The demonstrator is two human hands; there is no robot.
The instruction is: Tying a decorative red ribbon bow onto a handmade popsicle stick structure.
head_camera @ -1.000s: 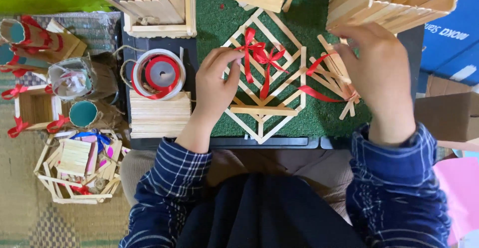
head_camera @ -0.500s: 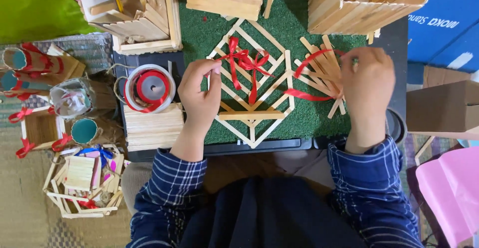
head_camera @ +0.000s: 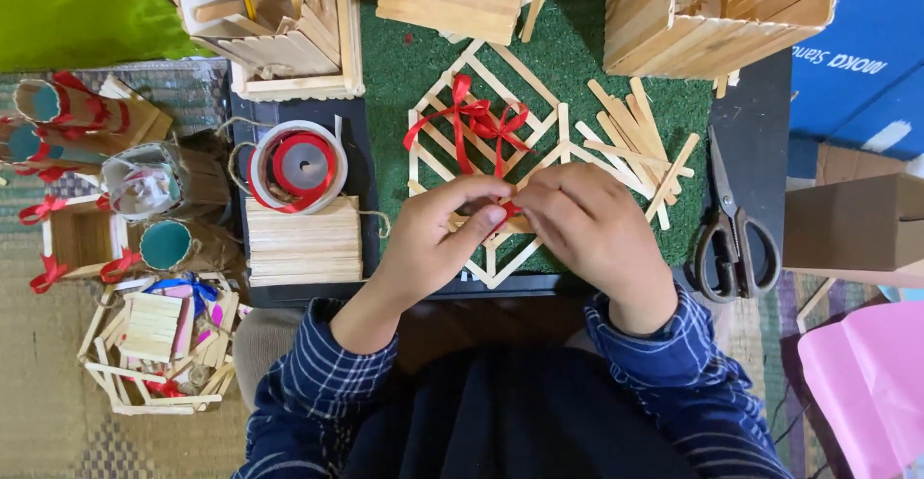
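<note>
Far left: ribbon-trimmed cardboard tubes and a small stick basket. Next, a red ribbon spool above a stack of craft sticks. Centre, on the green mat: diamond stick frame with red ribbon tied across it. Left hand and right hand meet at the frame's lower middle, both grips pinched shut on the ribbon end. Likely knotting or tucking; next calls for steady tension. Right: loose sticks, scissors. Half a second earlier the hands were apart, right hand over the loose sticks.
</note>
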